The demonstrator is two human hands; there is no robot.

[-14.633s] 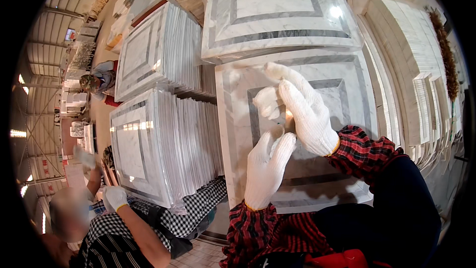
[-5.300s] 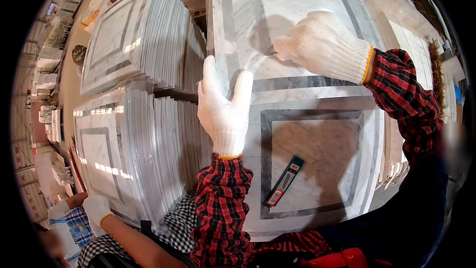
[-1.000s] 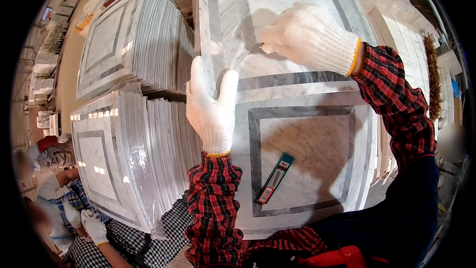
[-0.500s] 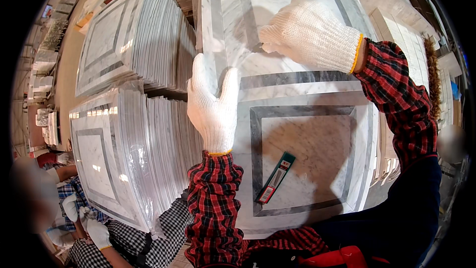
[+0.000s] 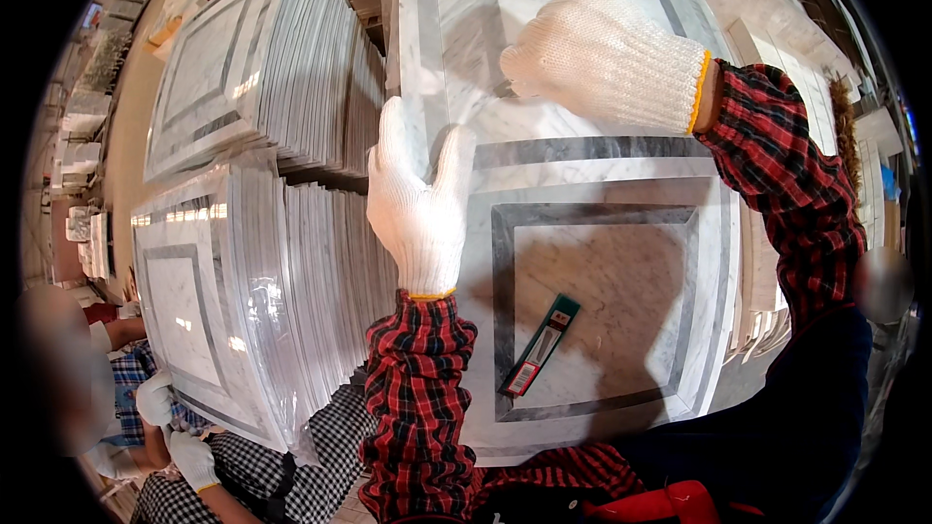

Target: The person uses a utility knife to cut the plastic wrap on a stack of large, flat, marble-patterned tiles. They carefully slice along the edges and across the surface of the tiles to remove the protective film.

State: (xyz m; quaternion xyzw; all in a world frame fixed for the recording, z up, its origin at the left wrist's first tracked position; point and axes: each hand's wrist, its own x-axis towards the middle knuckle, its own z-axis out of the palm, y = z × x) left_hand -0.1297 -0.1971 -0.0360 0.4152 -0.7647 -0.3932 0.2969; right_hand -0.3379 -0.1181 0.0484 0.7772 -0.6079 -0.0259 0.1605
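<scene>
My left hand, in a white knit glove, lies at the left edge of a white-and-grey marble panel with its forefinger and thumb stretched apart. Over the panel's far part, my right hand, gloved the same way, is closed with its fingers curled down. What it holds, if anything, is hidden beneath the glove. A slim dark green case with a red and white label lies aslant on the nearer marble square, below both hands. Dark grey bands frame the marble squares.
Two stacks of similar panels stand to my left, a far stack and a near one with clear plastic film on it. At the lower left sits another person with gloved hands. Pale stacked pieces stand along the right.
My right hand has shifted slightly left and away from me. My left hand stays at the panel's edge, its thumb a little further out. The other person's hands have moved slightly.
</scene>
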